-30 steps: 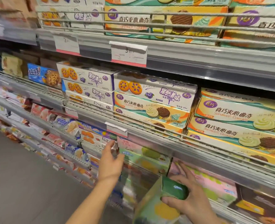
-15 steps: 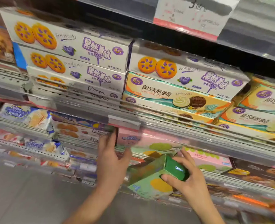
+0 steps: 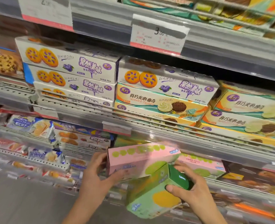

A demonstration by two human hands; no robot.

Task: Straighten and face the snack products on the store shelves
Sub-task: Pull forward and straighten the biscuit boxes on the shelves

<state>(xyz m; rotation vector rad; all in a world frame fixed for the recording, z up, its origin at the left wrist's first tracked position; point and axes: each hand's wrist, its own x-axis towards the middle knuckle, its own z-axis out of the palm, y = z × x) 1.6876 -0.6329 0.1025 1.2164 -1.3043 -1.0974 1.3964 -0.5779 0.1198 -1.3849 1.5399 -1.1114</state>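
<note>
Head view shows the left hand [image 3: 94, 178] gripping the left end of a pink box [image 3: 133, 160], fingers curled over its top edge and thumb under its front face. That box sits tilted, its left end out past the front edge of the lower shelf [image 3: 198, 151]. Just beside it, the right hand [image 3: 190, 189] grips the dark green end of a green box [image 3: 151, 196], fingers wrapped over the end flap and thumb pressed on the near side. This green box is held clear of the shelf, slanting down and to the left, and its upper corner touches the pink box's front face.

More pink boxes [image 3: 201, 167] lie behind the right hand on the same shelf. Left of the hands, wafer packs [image 3: 31, 125] and flat purple boxes [image 3: 83, 138] fill the neighbouring shelf section.

One shelf up, white boxes [image 3: 69, 65] showing orange jam biscuits are stacked three high at the left, and a fourth white box [image 3: 167, 80] lies atop a stack of yellow sandwich-cookie boxes [image 3: 159, 105]. Further yellow boxes [image 3: 249, 117] stand to the right. A blue cookie box [image 3: 4, 62] sits at the far left.

A price tag [image 3: 157, 36] reading 3.00 hangs on the top shelf's front edge.
</note>
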